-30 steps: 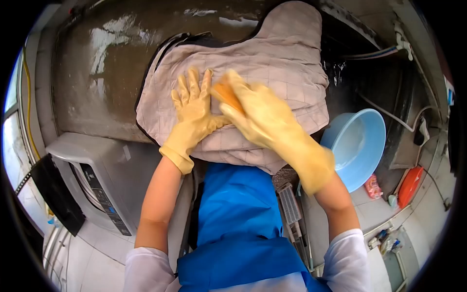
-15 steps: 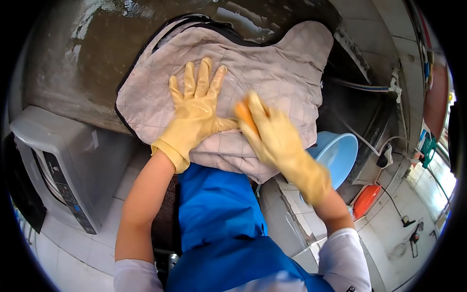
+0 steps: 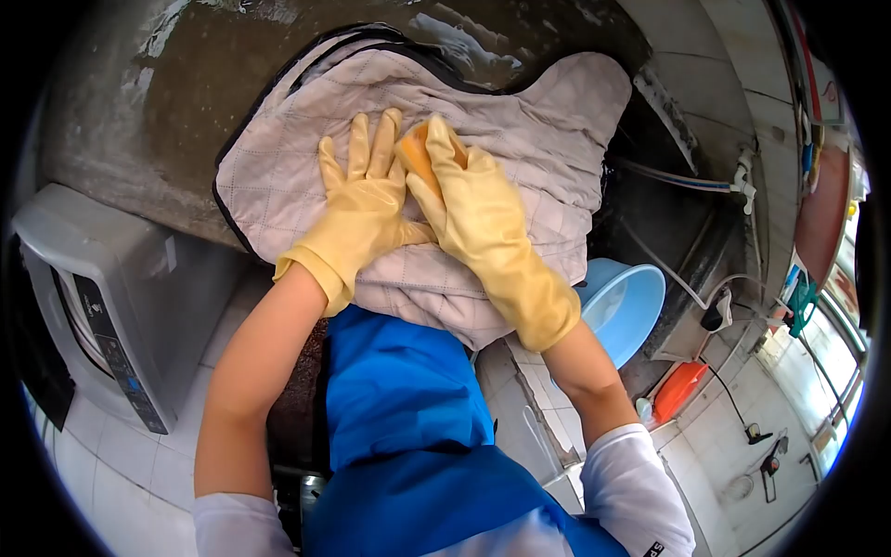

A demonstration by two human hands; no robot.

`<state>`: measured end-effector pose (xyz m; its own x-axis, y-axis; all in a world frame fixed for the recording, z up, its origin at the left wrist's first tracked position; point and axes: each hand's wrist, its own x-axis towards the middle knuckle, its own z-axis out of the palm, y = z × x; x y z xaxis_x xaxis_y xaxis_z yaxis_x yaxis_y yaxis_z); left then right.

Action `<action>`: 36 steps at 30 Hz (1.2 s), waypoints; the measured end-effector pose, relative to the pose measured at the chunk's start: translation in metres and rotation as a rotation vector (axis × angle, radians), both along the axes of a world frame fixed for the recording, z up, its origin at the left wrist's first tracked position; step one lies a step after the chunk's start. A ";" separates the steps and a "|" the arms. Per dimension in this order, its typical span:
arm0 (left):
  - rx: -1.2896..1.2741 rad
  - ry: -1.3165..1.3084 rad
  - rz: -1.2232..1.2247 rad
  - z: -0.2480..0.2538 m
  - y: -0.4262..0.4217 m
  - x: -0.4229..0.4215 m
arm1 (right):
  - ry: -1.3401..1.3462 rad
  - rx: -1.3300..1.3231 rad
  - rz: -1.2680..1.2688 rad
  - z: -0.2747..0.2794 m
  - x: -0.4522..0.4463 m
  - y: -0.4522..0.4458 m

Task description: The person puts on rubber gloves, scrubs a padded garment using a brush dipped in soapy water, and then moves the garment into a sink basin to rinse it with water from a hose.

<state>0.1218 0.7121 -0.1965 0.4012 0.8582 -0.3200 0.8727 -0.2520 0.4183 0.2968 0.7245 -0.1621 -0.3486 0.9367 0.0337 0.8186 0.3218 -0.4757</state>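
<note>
A pale pink quilted fabric piece [image 3: 306, 139] with black edging lies wrinkled on a wet brown surface. My left hand [image 3: 362, 204], in a yellow rubber glove, rests flat on the fabric with fingers spread. In my right hand [image 3: 478, 209], also gloved in yellow, is an orange hand-sized block [image 3: 419, 160], gripped between thumb and fingers. The block is against the cloth beside my left fingertips. Its underside is hidden, so whether it is a brush or a sponge I cannot tell.
A grey front-loading machine [image 3: 176, 306] stands on the left. On the right are a light blue basin [image 3: 640, 311], a hose [image 3: 677, 174] and an orange-red dustpan-like item [image 3: 679, 392]. The wet brown surface [image 3: 130, 167] extends behind the fabric.
My right hand has moved left and farther up the fabric with the orange block, coming close to my left fingers. My left hand stays pressed on the cloth. The view has shifted slightly.
</note>
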 end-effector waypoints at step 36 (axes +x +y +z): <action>-0.084 0.133 -0.082 0.007 0.003 0.002 | -0.025 -0.323 -0.101 0.014 0.013 -0.024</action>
<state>0.1235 0.7156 -0.1891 0.4179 0.7924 -0.4444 0.8998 -0.2932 0.3232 0.3097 0.7009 -0.1483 -0.2509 0.9274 -0.2775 0.8514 0.0749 -0.5192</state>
